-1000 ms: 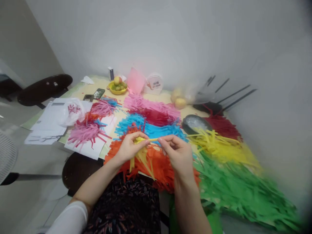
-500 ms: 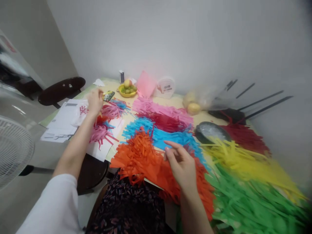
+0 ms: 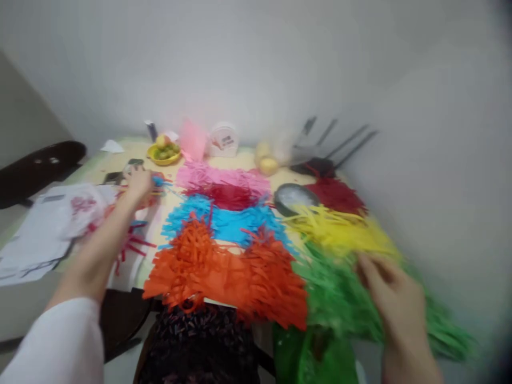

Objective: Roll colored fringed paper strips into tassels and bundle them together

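Observation:
The whole view is blurred by motion. My left hand (image 3: 138, 182) is stretched out to the far left of the table, over a heap of pink and blue paper strips (image 3: 132, 234); its fingers are smeared. My right hand (image 3: 394, 301) hovers low at the right over the green paper strips (image 3: 340, 290), fingers loosely curled, with nothing clearly in them. Between the hands lie orange strips (image 3: 224, 266), blue strips (image 3: 228, 221), pink strips (image 3: 218, 176) and yellow strips (image 3: 340, 226).
At the back stand a yellow bowl of fruit (image 3: 164, 152), a white tub (image 3: 224, 140), a grey dish (image 3: 294, 197) and dark red strips (image 3: 338, 194). White papers (image 3: 38, 240) lie at the left. A dark stool (image 3: 36, 168) stands beyond them.
The yellow strip that both hands held is gone from them. My left hand reached out to the far left heap. My right hand swung from the orange strips to the green ones.

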The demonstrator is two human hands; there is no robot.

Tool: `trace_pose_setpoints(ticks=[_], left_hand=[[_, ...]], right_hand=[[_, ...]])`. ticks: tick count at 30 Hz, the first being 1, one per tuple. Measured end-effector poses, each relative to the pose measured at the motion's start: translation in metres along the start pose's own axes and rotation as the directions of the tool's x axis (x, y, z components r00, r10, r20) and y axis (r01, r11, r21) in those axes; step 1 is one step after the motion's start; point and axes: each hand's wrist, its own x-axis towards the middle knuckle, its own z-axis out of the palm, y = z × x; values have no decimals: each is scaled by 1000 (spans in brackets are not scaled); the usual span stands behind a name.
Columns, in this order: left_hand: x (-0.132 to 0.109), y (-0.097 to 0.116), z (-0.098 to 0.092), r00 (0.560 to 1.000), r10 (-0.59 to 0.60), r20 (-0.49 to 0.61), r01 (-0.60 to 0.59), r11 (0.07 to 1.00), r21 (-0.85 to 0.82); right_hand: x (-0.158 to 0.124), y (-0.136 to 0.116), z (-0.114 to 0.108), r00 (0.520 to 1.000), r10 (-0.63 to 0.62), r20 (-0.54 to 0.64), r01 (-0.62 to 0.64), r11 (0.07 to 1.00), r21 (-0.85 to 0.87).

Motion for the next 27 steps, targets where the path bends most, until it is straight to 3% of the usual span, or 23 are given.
trace_pose_setpoints(ticks=[2,3,5,6,8,9,11,13,16,19,24,27], left_hand=[[24,46,-8,995,-3,-95,1,1000,-16],[33,78,-9,992,47,-121,-53,997,-49],[39,157,-1,948,303,-96,-317,927,-202],[35,202,6,883,465,-62,-462,839,-288],[13,294,29,751,660,2,-616,701,-360],[0,339,44,658,749,71,-669,626,-400],[-27,416,78,521,829,205,-711,554,-433],[-47,471,113,491,832,258,-726,554,-407],[-62,504,154,511,801,312,-746,594,-302],[-69,499,172,486,818,306,-798,559,-226],[-83,476,171,355,898,259,-893,408,-192],[-93,467,162,252,931,265,-934,305,-187]], right_hand=[[36,29,-26,1000,-1,-11,-1,983,-185],[52,42,-36,1000,13,-16,-16,973,-230],[81,65,-47,1000,31,6,-28,950,-312],[93,75,-47,998,29,61,-7,940,-340],[110,90,-39,984,18,179,52,924,-379],[116,95,-32,972,7,235,88,916,-392],[122,100,-16,942,-25,335,168,899,-405],[126,104,-4,909,-60,413,245,877,-414],[132,113,2,886,-79,457,308,836,-453],[140,129,-8,911,-50,410,283,798,-531],[146,150,-35,964,1,264,176,743,-645],[147,149,-37,948,-87,305,269,729,-629]])
